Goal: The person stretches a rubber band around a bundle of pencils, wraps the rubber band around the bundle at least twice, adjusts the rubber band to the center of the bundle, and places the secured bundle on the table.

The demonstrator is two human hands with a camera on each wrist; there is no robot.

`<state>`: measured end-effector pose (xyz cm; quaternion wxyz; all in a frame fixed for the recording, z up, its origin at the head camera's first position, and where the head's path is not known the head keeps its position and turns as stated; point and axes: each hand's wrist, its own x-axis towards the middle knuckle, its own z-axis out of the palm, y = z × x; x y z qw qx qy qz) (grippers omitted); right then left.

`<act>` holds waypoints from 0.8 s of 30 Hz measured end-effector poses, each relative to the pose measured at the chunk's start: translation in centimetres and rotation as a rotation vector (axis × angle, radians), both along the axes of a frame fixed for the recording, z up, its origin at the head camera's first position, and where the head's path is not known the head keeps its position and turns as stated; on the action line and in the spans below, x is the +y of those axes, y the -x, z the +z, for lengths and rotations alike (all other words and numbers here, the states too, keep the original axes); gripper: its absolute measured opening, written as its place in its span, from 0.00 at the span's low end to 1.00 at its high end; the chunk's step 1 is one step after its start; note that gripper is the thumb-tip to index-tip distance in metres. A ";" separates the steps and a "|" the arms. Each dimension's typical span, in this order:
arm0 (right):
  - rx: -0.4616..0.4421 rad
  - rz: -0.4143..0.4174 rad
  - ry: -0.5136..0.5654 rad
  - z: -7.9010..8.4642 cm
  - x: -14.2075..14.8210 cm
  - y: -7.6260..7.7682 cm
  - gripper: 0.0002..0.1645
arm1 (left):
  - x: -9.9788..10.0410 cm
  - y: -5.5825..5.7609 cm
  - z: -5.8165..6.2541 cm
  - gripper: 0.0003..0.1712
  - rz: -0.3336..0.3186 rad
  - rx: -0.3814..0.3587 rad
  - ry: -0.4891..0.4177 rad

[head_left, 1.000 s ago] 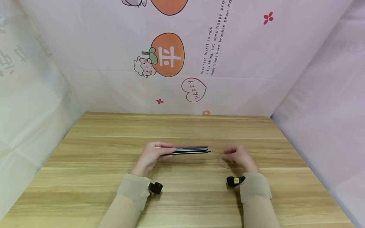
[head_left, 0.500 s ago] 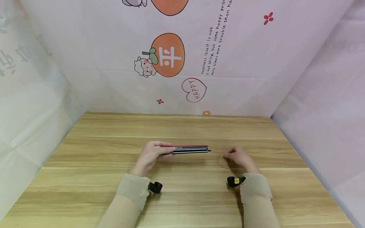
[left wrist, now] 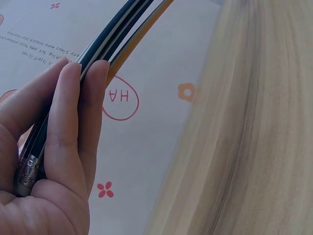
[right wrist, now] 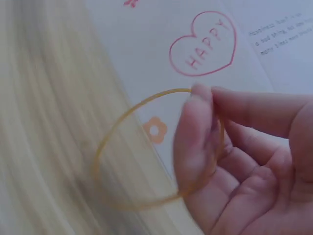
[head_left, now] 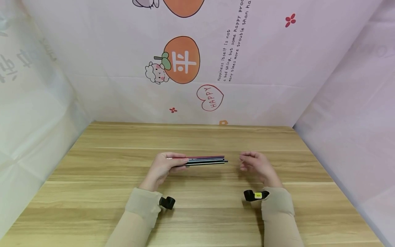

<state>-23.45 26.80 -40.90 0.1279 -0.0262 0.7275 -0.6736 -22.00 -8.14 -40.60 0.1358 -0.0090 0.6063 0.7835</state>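
A bundle of several pencils (head_left: 206, 160) lies level across the middle of the head view, held above the table. My left hand (head_left: 162, 168) grips it near its left end, thumb on the near side. In the left wrist view, metal ferrules (left wrist: 30, 166) show at the palm end, and one pencil has a yellow side (left wrist: 139, 41). My right hand (head_left: 258, 166) is just right of the bundle's far end, apart from it. It pinches a thin yellow rubber band (right wrist: 168, 91), which hangs as a wide loop from thumb and fingertips.
The wood-grain table (head_left: 197, 219) spreads below both hands. A white printed cloth (head_left: 123, 99) rises behind it, and cloth walls stand at left and right. Small black cameras (head_left: 167, 202) are strapped to both wrists.
My right hand has risen slightly and turned, its fingers now more spread, with the rubber band still pinched. My left hand and the pencils have shifted up only a little.
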 end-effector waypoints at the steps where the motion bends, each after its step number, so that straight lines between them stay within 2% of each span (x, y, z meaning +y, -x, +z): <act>1: -0.015 -0.006 0.048 0.0 -0.1 0.0 0.08 | 0.0 0.0 0.0 0.18 0.000 0.002 -0.001; 7: -0.055 -0.002 0.240 0.3 -0.4 0.1 0.17 | -0.2 0.0 0.2 0.20 0.001 0.006 -0.011; 13: -0.056 -0.026 0.312 0.4 -0.8 0.1 0.18 | -0.3 -0.1 0.4 0.22 -0.005 0.011 -0.017; 16: -0.060 -0.059 0.303 0.4 -1.1 0.1 0.12 | -0.3 -0.1 0.5 0.21 0.000 0.008 -0.019; 20: -0.061 -0.073 0.234 0.4 -1.5 0.1 0.03 | -0.4 -0.2 0.6 0.21 0.003 0.011 -0.016; 24: -0.034 -0.021 0.202 0.4 -1.8 0.1 0.09 | -0.4 -0.2 0.6 0.21 0.007 0.014 -0.022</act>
